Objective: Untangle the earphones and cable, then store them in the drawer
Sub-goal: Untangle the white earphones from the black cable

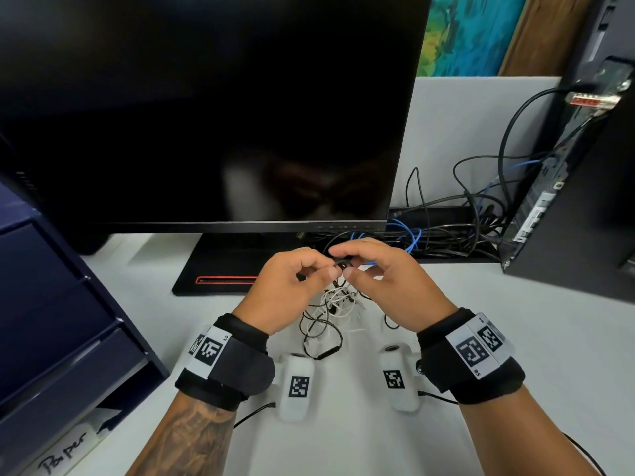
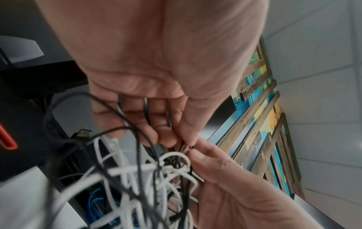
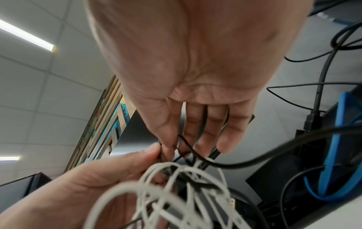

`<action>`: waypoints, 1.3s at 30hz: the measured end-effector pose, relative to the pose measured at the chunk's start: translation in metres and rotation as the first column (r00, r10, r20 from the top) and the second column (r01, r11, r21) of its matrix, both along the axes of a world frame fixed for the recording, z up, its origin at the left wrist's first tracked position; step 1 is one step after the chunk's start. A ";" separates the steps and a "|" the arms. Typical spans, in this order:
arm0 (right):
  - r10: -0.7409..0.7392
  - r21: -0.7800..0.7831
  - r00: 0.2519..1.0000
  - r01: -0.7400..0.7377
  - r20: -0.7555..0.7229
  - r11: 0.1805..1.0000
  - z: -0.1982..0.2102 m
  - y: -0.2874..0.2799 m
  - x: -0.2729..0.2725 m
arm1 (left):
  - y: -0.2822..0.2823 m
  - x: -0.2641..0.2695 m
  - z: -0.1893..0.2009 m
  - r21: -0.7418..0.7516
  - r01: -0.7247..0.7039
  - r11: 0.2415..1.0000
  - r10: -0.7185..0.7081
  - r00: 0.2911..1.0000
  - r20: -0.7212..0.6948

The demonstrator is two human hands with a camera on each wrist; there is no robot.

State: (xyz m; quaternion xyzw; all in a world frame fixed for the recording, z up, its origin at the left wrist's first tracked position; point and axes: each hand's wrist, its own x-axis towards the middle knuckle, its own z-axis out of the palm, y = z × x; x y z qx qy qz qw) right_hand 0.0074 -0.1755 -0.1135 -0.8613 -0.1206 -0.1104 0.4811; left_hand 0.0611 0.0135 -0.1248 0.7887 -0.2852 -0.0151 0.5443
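We see our left hand [image 1: 292, 286] and right hand [image 1: 381, 280] raised over the white desk [image 1: 498, 338], each pinching the black-and-white tangle of earphones and cable [image 1: 330, 304], which dangles toward six o'clock. At nine o'clock sits the blue drawer unit [image 1: 51, 321]; beyond, at twelve, the dark monitor [image 1: 206, 97].

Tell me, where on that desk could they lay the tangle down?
Bare white desk lies right of the right hand, before the computer tower. Another patch sits between the drawer unit and monitor stand. Behind the hands, loose cables crowd it.
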 end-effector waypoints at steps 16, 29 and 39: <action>-0.030 0.084 0.998 0.025 0.061 0.996 0.001 0.001 0.000 | 0.004 -0.002 0.009 -0.067 -0.117 0.991 0.108 0.987 -0.119; -0.026 0.129 0.999 0.021 0.036 0.991 0.002 0.001 0.000 | 0.004 0.002 0.000 0.060 -0.026 0.998 0.026 1.000 -0.004; -0.074 0.032 0.997 0.074 0.008 0.997 0.003 -0.009 -0.002 | 0.010 0.007 0.009 -0.279 -0.354 0.892 0.294 0.926 -0.237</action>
